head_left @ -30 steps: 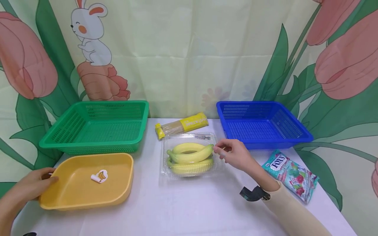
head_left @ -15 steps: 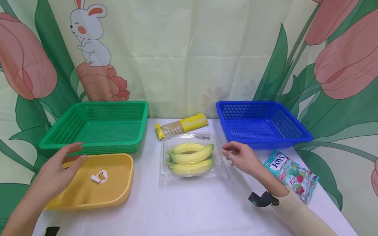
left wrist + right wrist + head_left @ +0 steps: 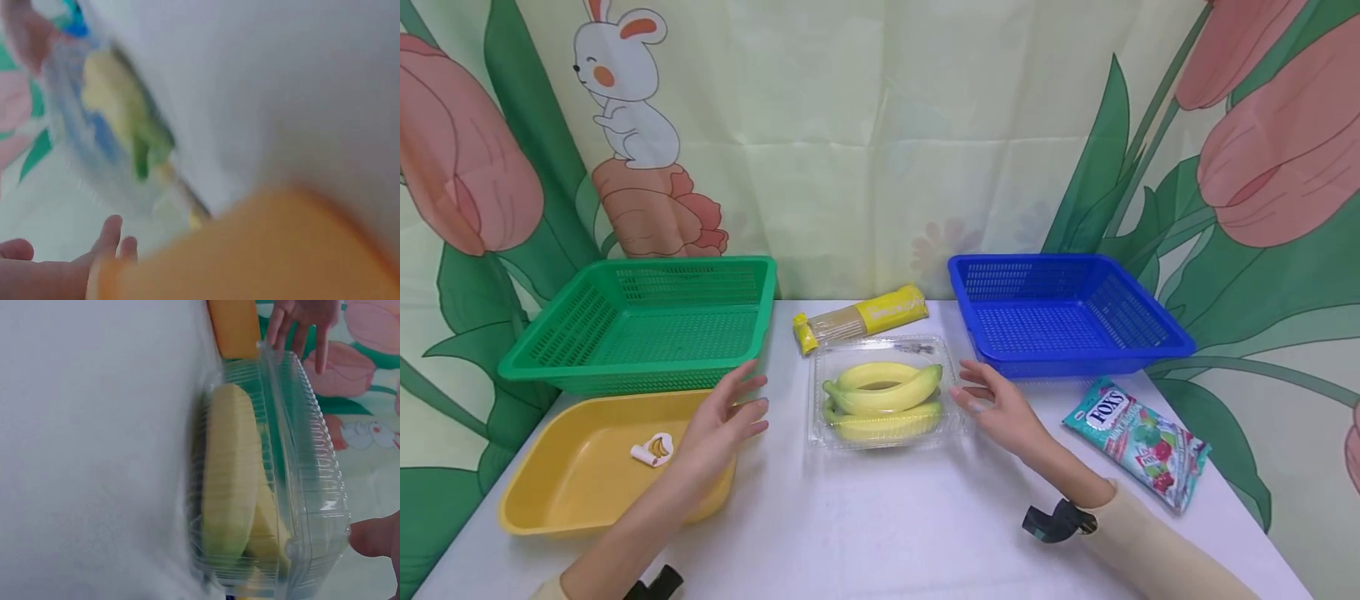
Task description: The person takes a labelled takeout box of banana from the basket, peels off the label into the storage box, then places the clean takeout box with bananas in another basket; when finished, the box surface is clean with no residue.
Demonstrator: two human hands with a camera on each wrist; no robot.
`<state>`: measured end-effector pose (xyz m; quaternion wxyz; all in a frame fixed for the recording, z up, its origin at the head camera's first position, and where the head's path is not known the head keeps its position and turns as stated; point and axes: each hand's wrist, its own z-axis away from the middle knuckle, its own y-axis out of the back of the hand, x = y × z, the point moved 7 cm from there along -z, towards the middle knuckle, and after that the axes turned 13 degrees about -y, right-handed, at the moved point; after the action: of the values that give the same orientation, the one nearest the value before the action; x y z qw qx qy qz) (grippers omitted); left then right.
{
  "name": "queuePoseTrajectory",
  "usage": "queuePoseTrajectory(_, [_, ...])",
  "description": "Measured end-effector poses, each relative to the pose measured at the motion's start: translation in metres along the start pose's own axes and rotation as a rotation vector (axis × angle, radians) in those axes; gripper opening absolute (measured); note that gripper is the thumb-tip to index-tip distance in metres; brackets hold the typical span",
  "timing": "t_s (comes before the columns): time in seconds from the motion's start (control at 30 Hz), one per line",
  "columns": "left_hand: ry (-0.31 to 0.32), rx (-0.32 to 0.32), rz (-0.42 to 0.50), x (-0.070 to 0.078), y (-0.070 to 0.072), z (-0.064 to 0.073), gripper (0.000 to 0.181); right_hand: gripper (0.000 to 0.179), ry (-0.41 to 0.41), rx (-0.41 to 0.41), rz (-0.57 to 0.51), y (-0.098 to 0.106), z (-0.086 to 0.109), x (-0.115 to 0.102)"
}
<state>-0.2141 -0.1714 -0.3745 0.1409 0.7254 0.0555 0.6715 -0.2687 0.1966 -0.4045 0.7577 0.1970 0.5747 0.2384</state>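
Note:
A clear plastic clamshell box (image 3: 951, 417) sits mid-table with several yellow-green bananas (image 3: 883, 400) inside; its lid is down. My right hand (image 3: 1000, 412) is at the box's right edge, fingers loosely bent and holding nothing. In the right wrist view the thumb (image 3: 374, 537) is at the lid's rim; I cannot tell whether it touches. Over the right side of the yellow basin (image 3: 561, 467) my left hand (image 3: 718, 429) hovers with fingers spread, nothing in it, apart from the box. The left wrist view is blurred. A small white piece with a banana picture (image 3: 655, 450) lies in the basin.
Behind the box lies a yellow packet of noodles (image 3: 861, 318). A green basket (image 3: 640, 367) stands back left and a blue basket (image 3: 1075, 362) back right. To the right is a teal FOX'S candy bag (image 3: 1142, 443). A printed cloth hangs behind the table.
My left hand has let go of the yellow basin's left rim and swung right across it toward the box. My right hand drew slightly away from the box, then came back to its edge.

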Motion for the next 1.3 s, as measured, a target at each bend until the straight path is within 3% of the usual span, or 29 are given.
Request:
queuePoseTrajectory(0.2, [0.099, -0.013, 0.094, -0.019, -0.040, -0.012, 0.071, 0.070, -0.019, -0.041, -0.116, -0.008, -0.001, 0.007])
queuePoseTrajectory(0.4, [0.103, -0.052, 0.092, -0.026, -0.059, -0.019, 0.075, 0.068, -0.035, -0.062, -0.169, -0.014, 0.000, 0.011])
queuePoseTrajectory(0.73, [0.097, -0.090, 0.111, -0.026, -0.067, -0.022, 0.076, 0.067, -0.110, -0.123, -0.326, -0.022, 0.000, 0.017])
queuePoseTrajectory(1.0, [0.121, -0.086, 0.135, -0.030, -0.069, -0.027, 0.076, 0.068, -0.109, -0.134, -0.348, -0.027, 0.002, 0.017])
queuePoseTrajectory(1.3, [0.139, -0.075, 0.231, -0.034, -0.071, -0.028, 0.077, 0.067, -0.139, -0.113, -0.322, -0.027, 0.001, 0.020])
